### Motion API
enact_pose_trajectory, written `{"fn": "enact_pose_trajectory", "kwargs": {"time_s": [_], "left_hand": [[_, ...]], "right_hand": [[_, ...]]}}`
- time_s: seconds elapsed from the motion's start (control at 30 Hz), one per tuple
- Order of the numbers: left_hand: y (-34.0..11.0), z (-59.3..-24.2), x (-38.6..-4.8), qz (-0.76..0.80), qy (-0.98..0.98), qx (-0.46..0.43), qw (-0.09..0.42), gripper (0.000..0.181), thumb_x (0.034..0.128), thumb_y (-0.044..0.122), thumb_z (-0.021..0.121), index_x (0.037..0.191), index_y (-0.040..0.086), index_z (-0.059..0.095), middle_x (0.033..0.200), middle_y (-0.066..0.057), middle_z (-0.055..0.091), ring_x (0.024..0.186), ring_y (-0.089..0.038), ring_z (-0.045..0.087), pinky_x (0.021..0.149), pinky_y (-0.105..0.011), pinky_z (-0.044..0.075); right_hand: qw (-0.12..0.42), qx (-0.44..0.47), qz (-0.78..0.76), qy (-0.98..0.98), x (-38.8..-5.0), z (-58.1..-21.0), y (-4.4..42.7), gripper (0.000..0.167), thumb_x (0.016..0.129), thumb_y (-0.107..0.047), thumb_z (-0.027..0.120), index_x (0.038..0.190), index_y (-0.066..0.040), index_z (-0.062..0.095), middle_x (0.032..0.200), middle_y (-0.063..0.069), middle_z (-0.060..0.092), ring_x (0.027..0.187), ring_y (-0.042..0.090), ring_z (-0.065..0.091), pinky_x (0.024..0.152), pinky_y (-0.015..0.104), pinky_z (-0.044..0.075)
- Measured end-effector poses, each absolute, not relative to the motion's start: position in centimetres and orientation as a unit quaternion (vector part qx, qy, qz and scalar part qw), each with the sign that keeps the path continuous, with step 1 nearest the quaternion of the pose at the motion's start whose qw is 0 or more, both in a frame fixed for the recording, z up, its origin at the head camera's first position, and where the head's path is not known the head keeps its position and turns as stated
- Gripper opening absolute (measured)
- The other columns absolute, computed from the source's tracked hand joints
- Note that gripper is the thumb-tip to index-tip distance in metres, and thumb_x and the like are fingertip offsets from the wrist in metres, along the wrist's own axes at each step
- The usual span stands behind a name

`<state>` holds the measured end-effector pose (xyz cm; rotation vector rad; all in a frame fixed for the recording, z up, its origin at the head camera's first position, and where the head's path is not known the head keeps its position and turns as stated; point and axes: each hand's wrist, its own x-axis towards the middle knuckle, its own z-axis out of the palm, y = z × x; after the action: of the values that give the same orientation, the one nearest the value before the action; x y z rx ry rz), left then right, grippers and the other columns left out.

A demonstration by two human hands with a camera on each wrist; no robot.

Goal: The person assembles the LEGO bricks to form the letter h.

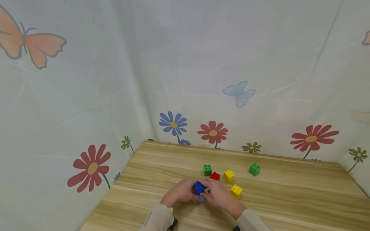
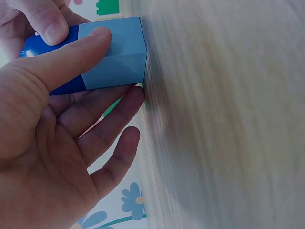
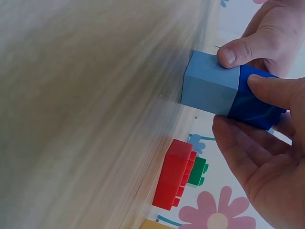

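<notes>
A light blue toy block stands on the wooden table with a dark blue block directly on top, the two faces meeting. My left hand holds the stack from the left, its thumb on the side of the light blue block. From the other side my right hand pinches the dark blue block between thumb and fingers. In the left wrist view the left ring and little fingers stick out loosely below the blocks.
Beyond the hands lie a red brick and a green block. To the right are two yellow blocks and another green block. Printed cloth walls border the table at the back and sides.
</notes>
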<state>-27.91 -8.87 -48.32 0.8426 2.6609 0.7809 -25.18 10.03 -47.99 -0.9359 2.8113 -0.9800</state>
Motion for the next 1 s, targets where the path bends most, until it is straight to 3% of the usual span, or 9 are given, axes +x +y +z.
{"fn": "enact_pose_trajectory", "kwargs": {"time_s": [0.4,1.0], "left_hand": [[-8.88,-48.33,-27.91,0.272,0.912,0.282,0.123,0.047,0.0745,0.023,0.082,0.117,0.015,0.064,0.105,0.007,0.067,0.096,-0.006,0.058,0.087,-0.028,0.046],[-9.26,-48.3,-28.12,0.272,0.911,0.291,0.111,0.051,0.0769,0.024,0.08,0.122,0.014,0.06,0.115,0.002,0.064,0.107,-0.012,0.057,0.094,-0.033,0.044]], "right_hand": [[0.024,-0.301,-0.323,0.897,-25.24,-47.79,10.1,0.046,0.089,-0.013,0.066,0.134,-0.008,0.053,0.127,0.007,0.056,0.102,0.018,0.059,0.084,0.03,0.051],[0.041,-0.281,-0.339,0.897,-25.81,-48.19,9.55,0.047,0.091,-0.015,0.065,0.135,-0.007,0.051,0.128,0.01,0.055,0.105,0.019,0.058,0.081,0.027,0.051]]}}
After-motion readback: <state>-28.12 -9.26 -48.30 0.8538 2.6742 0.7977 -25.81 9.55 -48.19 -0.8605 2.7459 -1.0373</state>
